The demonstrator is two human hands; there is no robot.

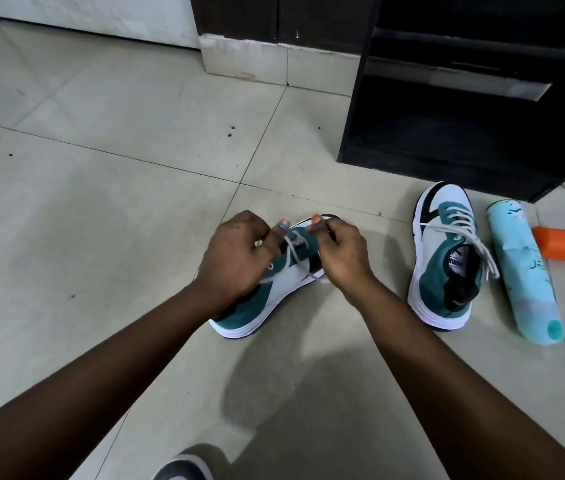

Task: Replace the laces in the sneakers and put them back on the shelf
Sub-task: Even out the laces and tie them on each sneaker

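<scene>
Sneaker point(274, 292) teal/white, tipped sideways, grey lace point(296, 258) pinched btwn L hand point(236, 258) & R hand point(341, 256).

Near sneaker point(274, 292) teal, white, black, off-white lace point(295, 252). Right sneaker point(447, 258) same colours. Bottle point(520, 271) pale aqua, teal cap; orange cap point(563, 242). Shelf point(482, 98) black. Floor point(101, 168) cream tiles, dark specks.

The tongue label point(457, 262) of the right-hand sneaker point(445, 258) carries a small black logo above a short black word; the lettering is too small to read with certainty. The light-blue bottle point(523, 271) lying beside that sneaker shows green letters "JE", with the remainder out of sight.
</scene>
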